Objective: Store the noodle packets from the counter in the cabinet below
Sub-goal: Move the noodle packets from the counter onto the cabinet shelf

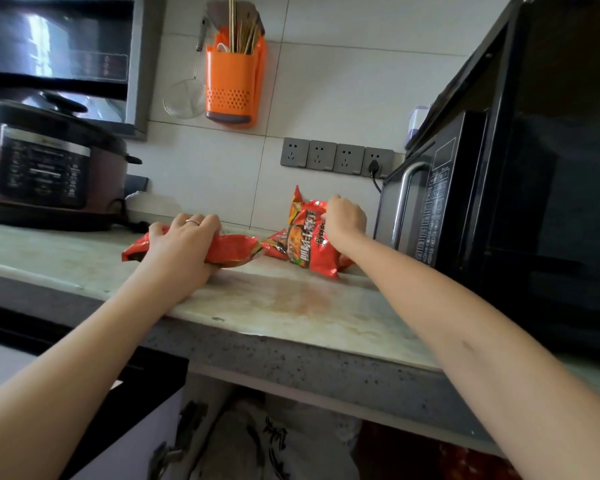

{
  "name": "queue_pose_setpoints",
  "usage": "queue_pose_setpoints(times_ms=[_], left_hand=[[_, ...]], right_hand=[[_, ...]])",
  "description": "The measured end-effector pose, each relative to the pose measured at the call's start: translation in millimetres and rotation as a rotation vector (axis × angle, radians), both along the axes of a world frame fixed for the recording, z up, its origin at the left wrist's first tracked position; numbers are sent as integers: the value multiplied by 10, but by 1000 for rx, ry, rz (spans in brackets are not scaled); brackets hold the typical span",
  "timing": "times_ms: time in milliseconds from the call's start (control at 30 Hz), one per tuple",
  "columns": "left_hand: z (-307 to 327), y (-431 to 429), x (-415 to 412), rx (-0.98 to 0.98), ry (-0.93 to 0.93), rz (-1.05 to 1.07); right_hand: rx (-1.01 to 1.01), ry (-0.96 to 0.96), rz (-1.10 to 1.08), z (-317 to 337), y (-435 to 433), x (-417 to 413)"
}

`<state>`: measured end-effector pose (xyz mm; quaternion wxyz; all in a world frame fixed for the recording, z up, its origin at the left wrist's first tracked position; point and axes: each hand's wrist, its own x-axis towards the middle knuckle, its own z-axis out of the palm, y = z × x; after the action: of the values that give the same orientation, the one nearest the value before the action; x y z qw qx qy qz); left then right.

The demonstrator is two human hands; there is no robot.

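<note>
Three red noodle packets lie on the pale stone counter [257, 306]. My left hand [184, 240], with a ring on one finger, is closed over a flat packet [232, 249] at the counter's middle. My right hand [345, 218] grips the top edge of a second packet [307, 245], which stands tilted next to the microwave. A third packet [274, 245] lies flat between the two, partly hidden. Below the counter edge the cabinet [291, 438] is open, and a white bag with dark print shows inside.
A black microwave [499, 188] fills the right side. A dark red pressure cooker [45, 171] stands at the far left. An orange utensil holder [232, 84] and a wire strainer hang on the tiled wall above a row of sockets [336, 157].
</note>
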<state>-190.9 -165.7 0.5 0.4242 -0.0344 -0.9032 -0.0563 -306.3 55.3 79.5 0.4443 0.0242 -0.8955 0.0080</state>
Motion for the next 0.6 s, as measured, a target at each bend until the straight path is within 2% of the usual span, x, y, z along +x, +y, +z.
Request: queue_pose_setpoints(times_ms=[100,200,367,500,600], left_hand=[[6,8,35,47,74,-98],[13,17,119,95,172,-209],[-17,76,401,157,336,-326],[-71,267,708,-98,422,-346],[-109,359,915,-250,451,-341]], right_hand=[[-317,78,182,122,-118,271],[-419,85,438,243,-194,593],[-524,-229,939,263,-96,1140],[-631,-486,1008,11,18,1317],[-610,-443,960,-246,52,1494]])
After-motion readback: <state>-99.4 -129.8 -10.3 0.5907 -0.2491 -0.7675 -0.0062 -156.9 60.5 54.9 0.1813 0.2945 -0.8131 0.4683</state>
